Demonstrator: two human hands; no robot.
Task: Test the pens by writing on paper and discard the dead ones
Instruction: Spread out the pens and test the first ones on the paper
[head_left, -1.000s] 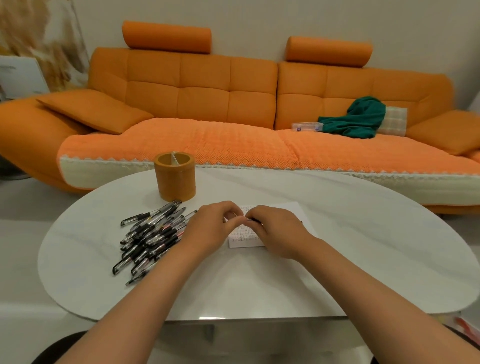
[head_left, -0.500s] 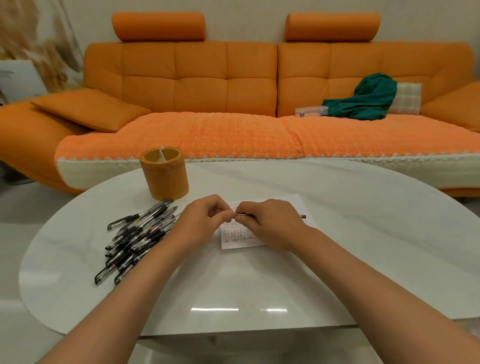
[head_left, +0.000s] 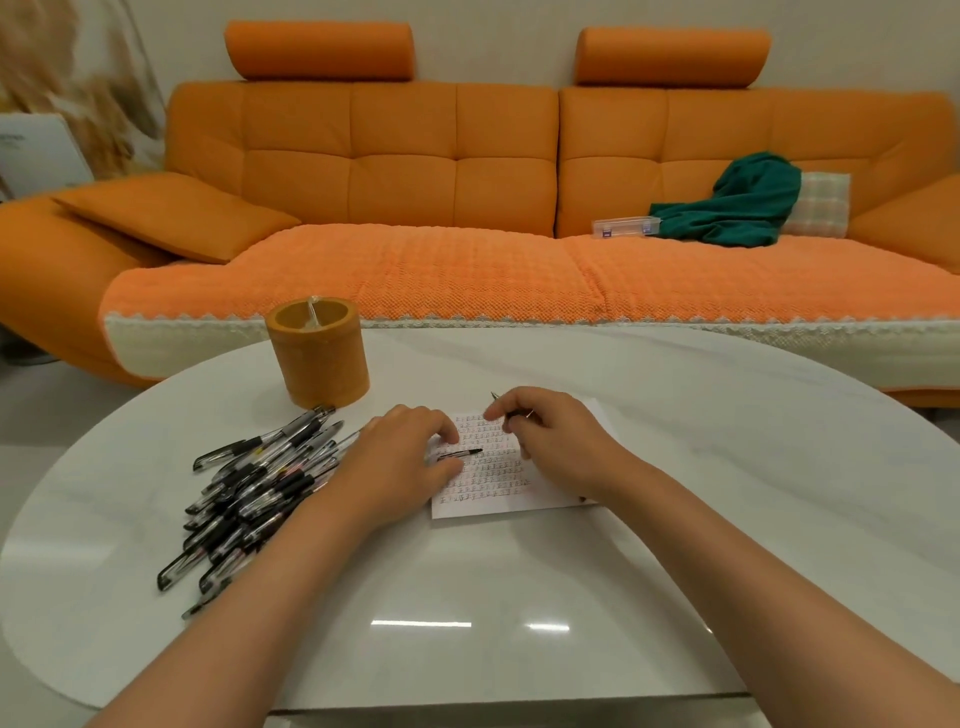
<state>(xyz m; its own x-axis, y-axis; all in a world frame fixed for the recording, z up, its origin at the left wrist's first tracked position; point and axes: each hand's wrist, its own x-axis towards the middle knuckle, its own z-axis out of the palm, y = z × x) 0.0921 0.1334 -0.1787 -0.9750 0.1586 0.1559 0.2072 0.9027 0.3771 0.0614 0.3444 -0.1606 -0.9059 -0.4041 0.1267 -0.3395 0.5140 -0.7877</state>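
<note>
- Pens in the heap (head_left: 249, 483): they overlap, so an exact count is not possible; clearly more than ten.
- Single pen (head_left: 511, 413) apart from the heap: one.
- Dark slim piece (head_left: 462, 453), perhaps a cap: one.
- Hands: two, the left hand (head_left: 400, 462) and the right hand (head_left: 558, 441).
- Paper sheet (head_left: 519, 499): one.
- Orange round holder (head_left: 318, 358): one.
- Table (head_left: 675, 493): one.
- Sofa (head_left: 415, 270): one.
- Roll headrests (head_left: 319, 49): two.
- Orange cushions (head_left: 166, 215): two.
- Checked cushion (head_left: 823, 202): one.
- Green cloth (head_left: 737, 202): one.
- Clear box (head_left: 626, 227): one.

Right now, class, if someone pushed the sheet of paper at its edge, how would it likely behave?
The paper is one thin, flat sheet, so it would probably flop if lifted. The table shows glossy reflections, so a push would likely slide it easily.
</note>
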